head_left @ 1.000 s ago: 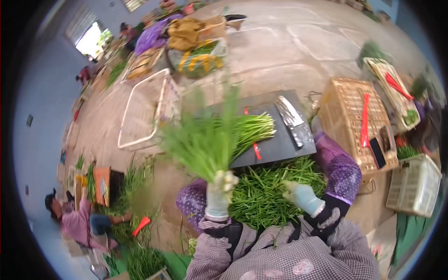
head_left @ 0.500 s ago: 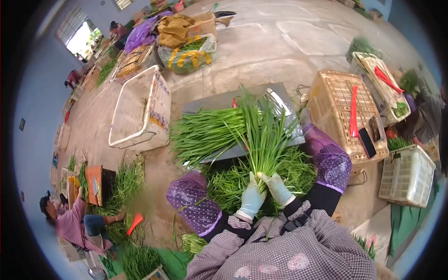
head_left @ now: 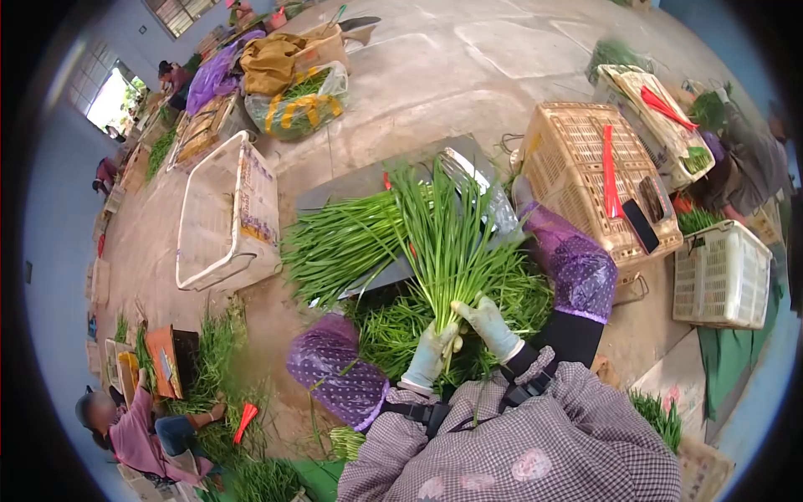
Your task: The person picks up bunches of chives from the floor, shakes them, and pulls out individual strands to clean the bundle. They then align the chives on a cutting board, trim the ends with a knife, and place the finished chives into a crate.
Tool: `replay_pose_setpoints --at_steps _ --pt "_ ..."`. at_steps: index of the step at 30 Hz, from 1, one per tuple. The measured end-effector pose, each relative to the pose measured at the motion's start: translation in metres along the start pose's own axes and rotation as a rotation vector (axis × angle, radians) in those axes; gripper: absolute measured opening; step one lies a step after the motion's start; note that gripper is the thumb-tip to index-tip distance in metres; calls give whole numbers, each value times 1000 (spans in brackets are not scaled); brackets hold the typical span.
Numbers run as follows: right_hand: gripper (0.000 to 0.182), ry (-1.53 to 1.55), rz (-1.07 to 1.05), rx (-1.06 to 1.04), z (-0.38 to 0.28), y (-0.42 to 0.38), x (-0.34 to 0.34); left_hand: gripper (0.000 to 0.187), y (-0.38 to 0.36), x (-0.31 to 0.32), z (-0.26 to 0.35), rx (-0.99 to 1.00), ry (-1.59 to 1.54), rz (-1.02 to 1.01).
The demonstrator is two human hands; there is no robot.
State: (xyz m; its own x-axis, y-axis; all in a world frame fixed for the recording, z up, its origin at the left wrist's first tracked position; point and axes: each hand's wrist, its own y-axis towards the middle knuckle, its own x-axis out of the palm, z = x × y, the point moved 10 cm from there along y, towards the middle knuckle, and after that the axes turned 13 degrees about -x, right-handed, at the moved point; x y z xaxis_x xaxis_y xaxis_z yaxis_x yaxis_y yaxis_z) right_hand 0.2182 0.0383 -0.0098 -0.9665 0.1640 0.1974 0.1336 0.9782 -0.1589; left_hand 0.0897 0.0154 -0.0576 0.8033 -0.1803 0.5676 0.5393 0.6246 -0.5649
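both gloved hands meet at the lower middle of the frame: the left hand (head_left: pixel 431 353) and the right hand (head_left: pixel 489 325) are closed round the base of a bunch of chives (head_left: pixel 443 243) that fans upward. behind it a dark worktop (head_left: pixel 351 180) carries more chives (head_left: pixel 339 243) laid flat, and a loose heap of greens (head_left: pixel 393 330) lies between the purple-covered knees. left of the worktop a white crate (head_left: pixel 226 213) stands tipped on the floor. at upper right a tan basket (head_left: pixel 577 176) turned bottom up carries a red strip (head_left: pixel 609 171) and a phone (head_left: pixel 640 226); beside it stands a white basket (head_left: pixel 721 276).
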Motion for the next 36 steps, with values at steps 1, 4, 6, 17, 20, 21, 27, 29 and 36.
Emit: replay_pose_setpoints --at_steps 1,4,6,17,20,21,27,29,36 --pt "35 -2 3 1 -4 0 -1 33 -3 5 5 23 -45 -16" --pt "34 -78 -81 -9 -25 -6 9 33 -4 15 7 31 -26 -28" --pt "33 -22 -112 -22 -20 1 13 30 -6 15 10 43 -19 -55" --pt "23 -356 84 -416 -47 56 -56 21 -5 4 13 112 -122 11" --pt "22 199 291 -355 -68 101 -112 19 -8 8 16 110 -44 -5" --pt "25 137 332 -321 -78 110 -136 19 -8 8 17 108 -30 2" --pt "28 -169 663 -812 -217 106 -195 19 -9 8 19 118 -26 31" --pt "28 -209 351 -664 -234 107 -131 20 -6 7 17 109 -10 35" --pt "33 -1195 -222 -523 -117 145 29 24 1 -8 7 97 35 106"
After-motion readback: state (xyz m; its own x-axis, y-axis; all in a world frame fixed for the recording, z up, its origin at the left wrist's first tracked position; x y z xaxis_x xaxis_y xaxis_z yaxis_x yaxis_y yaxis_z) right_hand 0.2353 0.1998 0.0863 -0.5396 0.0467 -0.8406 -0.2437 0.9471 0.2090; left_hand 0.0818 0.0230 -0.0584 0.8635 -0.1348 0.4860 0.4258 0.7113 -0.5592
